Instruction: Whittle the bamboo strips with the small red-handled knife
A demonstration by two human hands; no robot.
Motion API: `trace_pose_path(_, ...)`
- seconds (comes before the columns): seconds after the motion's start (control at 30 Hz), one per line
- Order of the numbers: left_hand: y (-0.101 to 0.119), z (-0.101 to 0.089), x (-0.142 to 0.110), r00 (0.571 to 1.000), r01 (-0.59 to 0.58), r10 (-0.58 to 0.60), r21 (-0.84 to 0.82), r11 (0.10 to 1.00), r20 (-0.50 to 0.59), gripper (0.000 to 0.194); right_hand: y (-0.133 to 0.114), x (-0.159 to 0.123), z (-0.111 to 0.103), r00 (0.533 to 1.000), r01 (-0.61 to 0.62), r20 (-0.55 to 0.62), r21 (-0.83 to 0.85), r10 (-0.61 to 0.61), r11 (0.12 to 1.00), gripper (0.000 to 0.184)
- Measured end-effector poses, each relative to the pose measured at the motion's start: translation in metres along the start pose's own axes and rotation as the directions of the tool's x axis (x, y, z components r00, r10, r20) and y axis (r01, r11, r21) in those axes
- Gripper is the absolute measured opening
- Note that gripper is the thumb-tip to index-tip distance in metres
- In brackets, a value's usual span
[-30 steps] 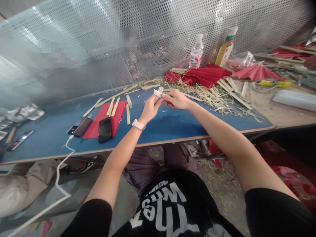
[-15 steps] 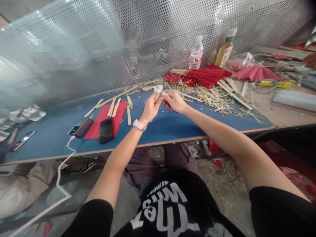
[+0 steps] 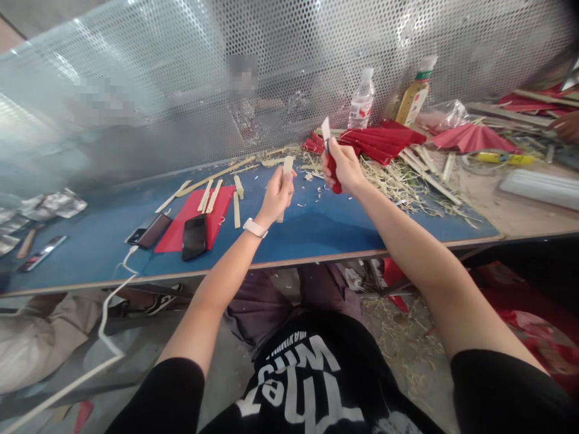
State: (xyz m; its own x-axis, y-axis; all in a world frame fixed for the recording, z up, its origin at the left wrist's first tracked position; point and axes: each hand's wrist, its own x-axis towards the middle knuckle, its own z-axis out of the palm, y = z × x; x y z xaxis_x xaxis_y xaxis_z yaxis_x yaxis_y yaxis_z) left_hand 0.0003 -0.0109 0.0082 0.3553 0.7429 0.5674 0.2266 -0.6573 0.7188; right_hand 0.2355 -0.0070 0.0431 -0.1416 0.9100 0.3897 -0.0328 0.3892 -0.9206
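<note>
Closed around a pale bamboo strip (image 3: 287,166) is my left hand (image 3: 274,197), above the blue tabletop (image 3: 316,232). The strip stands nearly upright, its rounded top above my fingers and its lower end below them. To the right, my right hand (image 3: 346,166) grips a utility knife (image 3: 333,172) by its red handle, blade pointing up and clear of the strip. Small shavings (image 3: 319,194) lie on the table between my hands. Several more bamboo strips (image 3: 236,210) rest left of my left hand, some on a red sheet (image 3: 178,226).
A black phone (image 3: 194,237) and a corded device (image 3: 154,231) lie at left. Behind my right hand are folded red fans (image 3: 384,141), a heap of shavings (image 3: 398,188), a water bottle (image 3: 362,99) and a yellow drink bottle (image 3: 416,90). A perforated metal panel (image 3: 190,114) borders the table.
The knife blade was against the strip's top, with both hands together. My right hand has since moved right and up with the knife, away from the strip; my left hand stays nearly in place.
</note>
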Motion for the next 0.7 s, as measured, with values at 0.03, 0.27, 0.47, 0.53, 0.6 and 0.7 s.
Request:
trace_pose_path(0.03,0.001,-0.001,0.0,0.999,0.039,-0.039,-0.029,0.999,0.003,0.064,0.002,-0.002,0.001,0.999,0.004,0.032,-0.039,-0.003,0.999,0.073)
trace_pose_path(0.27,0.003,-0.012,0.005,0.999,0.041,-0.039,-0.06,0.997,0.027,0.066,0.001,-0.01,0.018,0.989,0.127,0.109,-0.335,-0.096,0.933,0.061)
trace_pose_path(0.47,0.017,-0.024,0.036,1.0,0.013,-0.012,-0.083,0.996,0.016,0.057,-0.041,0.028,0.008,0.945,0.307,0.089,-0.575,-0.314,0.759,0.042)
trace_pose_path(0.53,0.03,-0.028,0.063,0.997,-0.069,0.067,-0.062,0.996,-0.023,0.057,-0.071,0.049,0.004,0.91,0.365,0.061,-0.586,-0.409,0.724,0.041)
trace_pose_path(0.6,0.045,-0.031,0.094,0.987,-0.151,0.148,-0.04,0.988,-0.06,0.057,-0.102,0.066,0.003,0.863,0.419,0.021,-0.587,-0.504,0.693,0.041)
trace_pose_path(0.7,0.063,-0.037,0.133,0.96,-0.256,0.251,-0.028,0.966,-0.126,0.056,-0.132,0.082,0.005,0.793,0.485,-0.009,-0.597,-0.609,0.64,0.043)
